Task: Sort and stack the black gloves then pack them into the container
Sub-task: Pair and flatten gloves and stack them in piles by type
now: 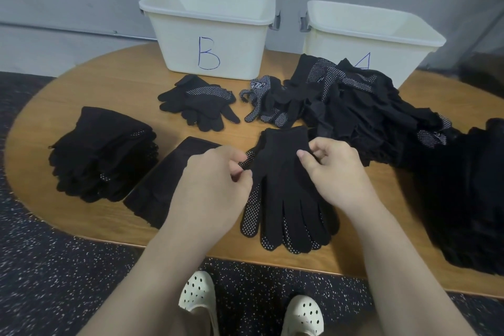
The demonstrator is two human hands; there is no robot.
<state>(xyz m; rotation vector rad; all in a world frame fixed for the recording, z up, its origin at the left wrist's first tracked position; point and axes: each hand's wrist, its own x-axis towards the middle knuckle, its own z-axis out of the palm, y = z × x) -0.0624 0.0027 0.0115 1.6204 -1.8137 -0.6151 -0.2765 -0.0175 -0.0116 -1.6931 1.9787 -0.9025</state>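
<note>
Black knit pair of gloves (pixel 283 188) sits right in the middle of the tabletop (pixel 81 95), fingers pointing toward the near edge, white grip dots showing on the lower one. Both hands are on it. The left hand (pixel 215 183) has its grip closed in a pinch on the dotted thumb part sticking out on that side, and the right hand (pixel 335 169) has its fingers curled, pinching the fabric at the opposite edge up near the cuff.

Just left of the left hand there's a flat stack of gloves (pixel 163 185), partly hidden under the wrist. Further left is a taller, fatter stack (pixel 103 153) with a few dots peeking out at the edges. Behind the hands, a loose pair (pixel 199 103) lies spread out with the dotted side partly up, and next to it a tangled dotted glove (pixel 266 106) with some printing on it that I can't read.

Right side is a big messy unsorted heap (pixel 362 109), and past that a dark mass (pixel 469 199) running along the right edge, too dark to tell what it is.

At the back, two white plastic bins: bin marked B (pixel 210 35) on the left and bin marked A (pixel 368 38) on the right, its letter half covered by the heap. No gloves visible in either one from this angle.

Down below, speckled dark floor (pixel 54 281) and white clogs (pixel 196 294).
</note>
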